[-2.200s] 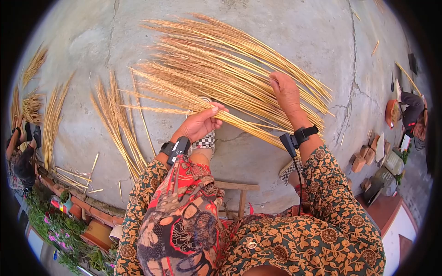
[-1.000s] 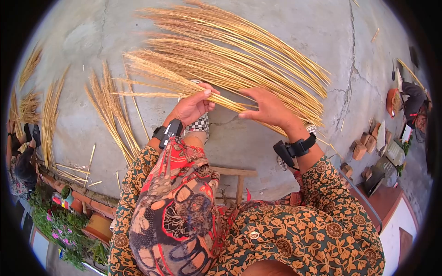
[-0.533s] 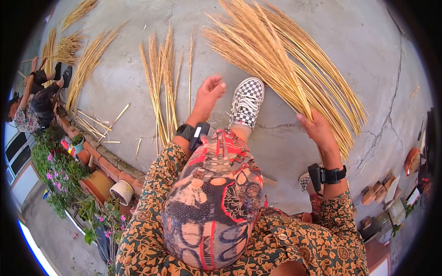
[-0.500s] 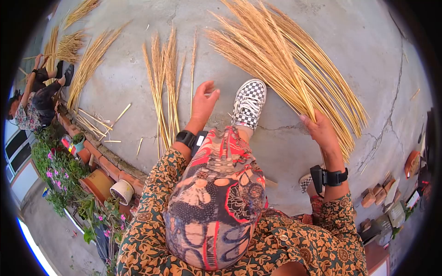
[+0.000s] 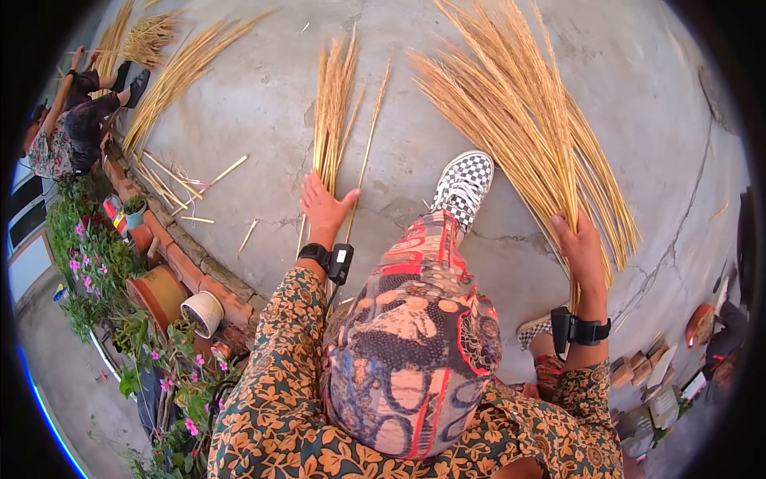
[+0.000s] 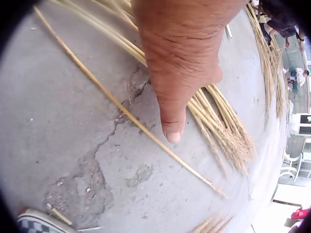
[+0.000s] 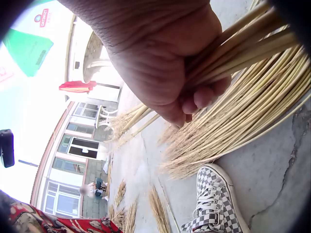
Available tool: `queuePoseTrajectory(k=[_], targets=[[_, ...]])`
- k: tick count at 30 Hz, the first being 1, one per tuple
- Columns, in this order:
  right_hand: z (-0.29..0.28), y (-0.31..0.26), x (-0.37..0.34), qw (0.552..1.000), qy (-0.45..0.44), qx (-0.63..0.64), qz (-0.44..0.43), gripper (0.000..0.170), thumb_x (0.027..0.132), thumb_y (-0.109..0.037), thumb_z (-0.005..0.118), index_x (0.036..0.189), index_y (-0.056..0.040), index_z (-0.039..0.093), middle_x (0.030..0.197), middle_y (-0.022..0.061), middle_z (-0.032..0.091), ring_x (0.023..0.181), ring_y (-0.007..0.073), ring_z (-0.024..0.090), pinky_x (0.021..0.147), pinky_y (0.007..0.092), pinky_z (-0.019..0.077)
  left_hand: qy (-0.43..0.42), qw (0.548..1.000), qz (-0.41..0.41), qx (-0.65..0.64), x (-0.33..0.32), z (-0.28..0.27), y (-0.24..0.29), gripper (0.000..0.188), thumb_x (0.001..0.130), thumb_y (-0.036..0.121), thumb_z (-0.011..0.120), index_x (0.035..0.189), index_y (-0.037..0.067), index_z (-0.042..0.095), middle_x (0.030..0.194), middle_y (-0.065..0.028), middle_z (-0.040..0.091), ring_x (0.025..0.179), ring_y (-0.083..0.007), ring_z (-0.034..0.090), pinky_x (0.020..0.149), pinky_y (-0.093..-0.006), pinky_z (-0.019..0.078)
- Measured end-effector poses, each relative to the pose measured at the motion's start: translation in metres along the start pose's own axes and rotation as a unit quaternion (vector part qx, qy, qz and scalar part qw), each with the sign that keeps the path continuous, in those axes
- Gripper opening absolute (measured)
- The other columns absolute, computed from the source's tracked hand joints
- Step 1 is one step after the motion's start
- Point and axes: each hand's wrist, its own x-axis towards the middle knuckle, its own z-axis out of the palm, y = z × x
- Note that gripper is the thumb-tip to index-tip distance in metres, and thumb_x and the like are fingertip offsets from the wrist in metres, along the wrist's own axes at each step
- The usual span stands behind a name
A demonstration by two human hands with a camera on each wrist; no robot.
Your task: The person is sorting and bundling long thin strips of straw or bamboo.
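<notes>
My right hand (image 5: 582, 251) grips the stems of a bunch of dry grass stalks (image 5: 561, 144) with feathery heads. In the right wrist view, the fingers (image 7: 201, 97) curl round several stems (image 7: 252, 46). A larger spread of similar stalks (image 5: 511, 144) lies on the concrete beneath the held bunch. My left hand (image 5: 325, 209) reaches over a smaller bunch of stalks (image 5: 333, 104) on the ground, fingers extended and thumb apart. Seen from the left wrist, the thumb (image 6: 172, 121) points down beside those stems (image 6: 214, 114), and a single stalk (image 6: 121, 107) lies apart from them.
A checkered shoe (image 5: 465, 188) stands between the two bunches. Another bunch (image 5: 187, 76) lies farther left, near a seated person (image 5: 76, 136). Short cut stems (image 5: 171, 188) lie by a brick border (image 5: 171, 247) with potted plants. Loose bricks (image 5: 638, 363) sit at the right.
The held bunch has passed from my left hand to my right and turned heads-away. My left hand has let go and moved to the smaller bunch. The head view has swung left.
</notes>
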Motion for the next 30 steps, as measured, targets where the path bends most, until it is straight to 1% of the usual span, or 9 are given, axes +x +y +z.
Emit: queuePoseTrajectory(k=[5,8,9,13,18,22,25,29,30], targets=[[0.002,-0.001,0.004,0.999,0.016,0.023,-0.017,0.015,0.090,-0.018,0.064,0.092,-0.0037,0.060,0.061,-0.0033,0.050,0.050,0.0047,0.042,0.045,0.0226,0.0356,0.114,0.982,0.147,0.010,-0.018,0.021,0.001,0.078,0.082,0.031,0.066,0.146,0.013,0.027,0.146,-0.0135,0.035,0.133,-0.0338,0.033,0.106,-0.0541,0.0270],[0.001,-0.006,0.009,0.999,0.014,0.039,-0.024,0.015,0.090,-0.018,0.064,0.093,-0.0037,0.060,0.060,-0.0034,0.049,0.049,0.0046,0.042,0.044,0.0222,0.0355,0.050,0.986,0.156,0.002,-0.006,0.008,-0.007,0.073,0.082,0.024,0.065,0.145,0.011,0.029,0.140,-0.0131,0.041,0.128,-0.0301,0.040,0.104,-0.0483,0.0317],[0.001,-0.006,0.011,0.999,0.014,0.038,-0.024,0.015,0.090,-0.018,0.064,0.093,-0.0037,0.060,0.060,-0.0034,0.049,0.049,0.0045,0.042,0.044,0.0221,0.0356,0.110,0.974,0.200,-0.009,0.000,0.007,-0.007,0.068,0.081,0.012,0.061,0.143,0.010,0.031,0.128,-0.0146,0.049,0.115,-0.0311,0.050,0.095,-0.0436,0.0414],[-0.001,-0.009,0.016,1.000,0.010,0.024,-0.014,0.017,0.090,-0.019,0.064,0.094,-0.0034,0.061,0.063,-0.0027,0.051,0.052,0.0053,0.044,0.047,0.0224,0.0379,0.081,0.978,0.192,0.010,0.034,0.002,-0.015,0.059,0.079,0.002,0.054,0.135,0.007,0.035,0.104,-0.0192,0.053,0.092,-0.0385,0.057,0.076,-0.0470,0.0505],[-0.012,-0.016,0.012,0.999,0.026,-0.007,-0.037,0.026,0.090,-0.025,0.066,0.099,-0.0012,0.061,0.071,-0.0007,0.054,0.065,0.0076,0.047,0.061,0.0250,0.0421,0.080,0.980,0.144,0.108,0.084,-0.022,-0.041,0.045,0.083,0.004,0.052,0.125,0.007,0.037,0.104,-0.0201,0.054,0.091,-0.0419,0.058,0.075,-0.0493,0.0505],[-0.032,-0.048,-0.001,0.996,0.064,-0.004,-0.061,0.026,0.091,-0.028,0.063,0.099,-0.0027,0.061,0.070,-0.0013,0.052,0.064,0.0071,0.046,0.060,0.0245,0.0420,0.094,0.983,0.026,0.156,0.092,-0.054,-0.036,0.072,0.082,0.019,0.064,0.142,0.008,0.026,0.121,-0.0191,0.053,0.112,-0.0395,0.050,0.093,-0.0504,0.0427],[-0.057,-0.077,-0.017,0.992,0.072,0.049,-0.095,0.027,0.093,-0.030,0.061,0.098,-0.0042,0.060,0.065,-0.0026,0.049,0.059,0.0058,0.045,0.056,0.0231,0.0407,0.180,0.979,0.066,0.072,0.089,-0.055,-0.010,0.082,0.080,0.025,0.068,0.146,0.009,0.022,0.133,-0.0193,0.047,0.124,-0.0373,0.042,0.103,-0.0465,0.0357],[-0.093,-0.106,-0.050,0.964,0.119,0.091,-0.219,0.027,0.094,-0.031,0.059,0.098,-0.0048,0.056,0.060,-0.0042,0.046,0.052,0.0042,0.044,0.051,0.0219,0.0393,0.156,0.923,0.340,-0.091,0.074,-0.068,0.038,0.061,0.084,0.018,0.064,0.139,0.006,0.039,0.134,-0.0184,0.048,0.121,-0.0345,0.047,0.101,-0.0411,0.0381],[-0.103,-0.115,-0.061,0.956,0.128,0.099,-0.243,0.026,0.095,-0.031,0.058,0.098,-0.0047,0.056,0.062,-0.0033,0.049,0.054,0.0052,0.047,0.053,0.0221,0.0413,0.103,0.924,0.345,-0.126,0.062,-0.079,0.053,0.058,0.085,0.017,0.063,0.138,0.005,0.040,0.133,-0.0190,0.048,0.119,-0.0338,0.049,0.100,-0.0406,0.0396]])
